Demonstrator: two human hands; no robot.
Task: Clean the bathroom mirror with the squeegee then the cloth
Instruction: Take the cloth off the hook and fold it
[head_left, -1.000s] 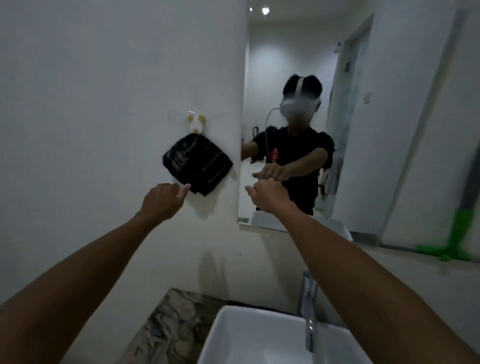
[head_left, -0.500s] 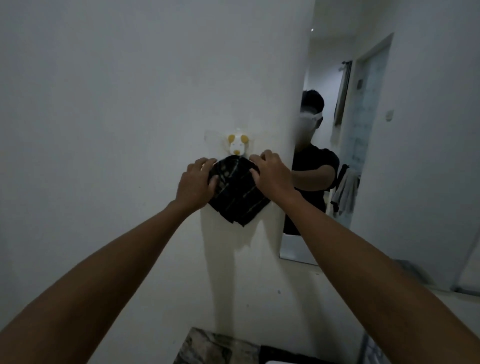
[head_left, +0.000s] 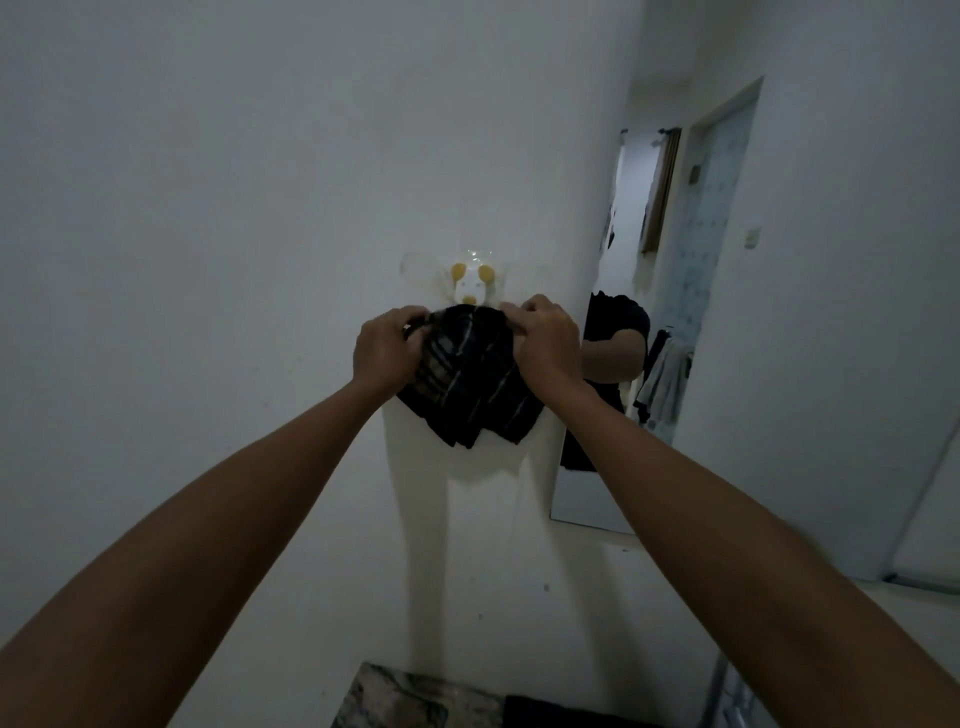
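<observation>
Now both hands grip higher: left hand (head_left: 385, 349) and right hand (head_left: 546, 339) fingers clamped on the dark striped cloth (head_left: 470, 384) mid-frame, under the white-and-yellow wall hook (head_left: 471, 285); mirror (head_left: 644, 332) edge just right.

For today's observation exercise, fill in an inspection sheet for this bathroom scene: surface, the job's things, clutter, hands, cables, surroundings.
Surface: white wall, faintly stained below the hook; a marbled counter edge shows at the bottom.
Job's things: dark striped cloth hangs bunched just under the small white and yellow wall hook; the mirror is to its right; squeegee not in view.
Clutter: nothing seen.
Hands: left hand and right hand each grip an upper side of the cloth.
Cables: nothing seen.
Surroundings: dim light; the mirror reflects a doorway, hanging towels and part of the person.
</observation>
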